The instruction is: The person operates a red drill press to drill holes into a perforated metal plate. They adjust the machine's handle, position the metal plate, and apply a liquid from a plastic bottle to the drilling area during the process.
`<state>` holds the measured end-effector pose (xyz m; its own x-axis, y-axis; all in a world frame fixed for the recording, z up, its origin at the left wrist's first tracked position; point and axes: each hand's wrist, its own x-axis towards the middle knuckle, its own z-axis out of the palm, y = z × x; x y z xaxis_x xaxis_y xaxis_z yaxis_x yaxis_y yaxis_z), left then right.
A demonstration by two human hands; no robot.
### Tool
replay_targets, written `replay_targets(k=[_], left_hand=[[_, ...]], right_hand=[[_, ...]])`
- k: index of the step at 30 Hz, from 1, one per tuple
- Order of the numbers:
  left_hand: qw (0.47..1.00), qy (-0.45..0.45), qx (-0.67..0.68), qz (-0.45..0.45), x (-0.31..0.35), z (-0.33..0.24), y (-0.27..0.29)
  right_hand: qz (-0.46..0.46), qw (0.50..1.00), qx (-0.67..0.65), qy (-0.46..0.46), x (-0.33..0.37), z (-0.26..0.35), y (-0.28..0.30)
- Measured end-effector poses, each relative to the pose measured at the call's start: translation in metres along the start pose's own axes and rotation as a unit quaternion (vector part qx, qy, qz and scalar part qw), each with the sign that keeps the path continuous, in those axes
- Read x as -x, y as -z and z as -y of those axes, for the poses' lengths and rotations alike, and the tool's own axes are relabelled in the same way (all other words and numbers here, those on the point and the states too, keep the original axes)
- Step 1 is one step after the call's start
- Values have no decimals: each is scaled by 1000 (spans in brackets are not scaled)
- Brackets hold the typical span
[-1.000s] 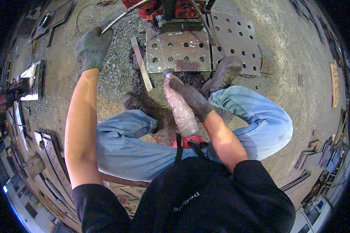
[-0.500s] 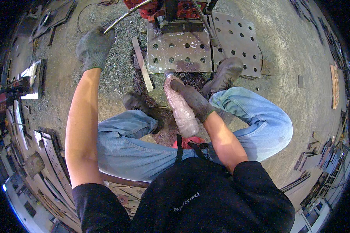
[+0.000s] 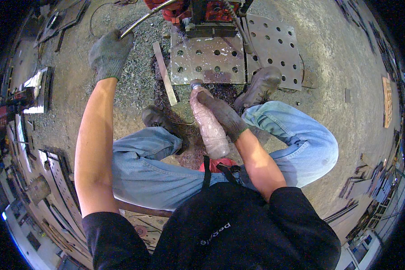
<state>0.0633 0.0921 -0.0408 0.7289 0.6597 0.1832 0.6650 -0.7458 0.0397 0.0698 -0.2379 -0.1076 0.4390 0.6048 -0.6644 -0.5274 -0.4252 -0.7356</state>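
Observation:
My left hand [image 3: 109,51], in a grey knit glove, is closed around the end of a metal lever [image 3: 144,19] that runs up to a red machine [image 3: 213,12]. A cloudy, pinkish plastic bottle [image 3: 210,128] is gripped by my gloved right hand [image 3: 221,112] between my knees. Its narrow capped end points away from me, toward a perforated steel plate [image 3: 198,47] under the machine. The fingers beneath the bottle are hidden.
A flat metal strip [image 3: 164,74] lies left of the plate, among scattered metal shavings [image 3: 137,60]. Another perforated plate [image 3: 276,49] adjoins on the right. My boots [image 3: 261,87] rest close to the plates. Steel pieces [image 3: 60,193] lie at far left, and a wooden piece [image 3: 387,101] at far right.

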Motion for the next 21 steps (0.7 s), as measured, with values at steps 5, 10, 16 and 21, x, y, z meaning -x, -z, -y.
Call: replay_targets(k=[5,10,16,21], left_hand=[[1000,0,-7,11,-1,0,1],[1000,1,-9,17,1,-5,5],[1000,2,-10,7,0,-3,0],[1000,1,-2,-15,3,-3,1]], right_hand=[[10,1000,6,-23,-5,-4,3],[21,998,15,-58,-10,-4,5],[7,998,62,21,-10,-16,6],[8,989,132,73,-14,-26,12]])
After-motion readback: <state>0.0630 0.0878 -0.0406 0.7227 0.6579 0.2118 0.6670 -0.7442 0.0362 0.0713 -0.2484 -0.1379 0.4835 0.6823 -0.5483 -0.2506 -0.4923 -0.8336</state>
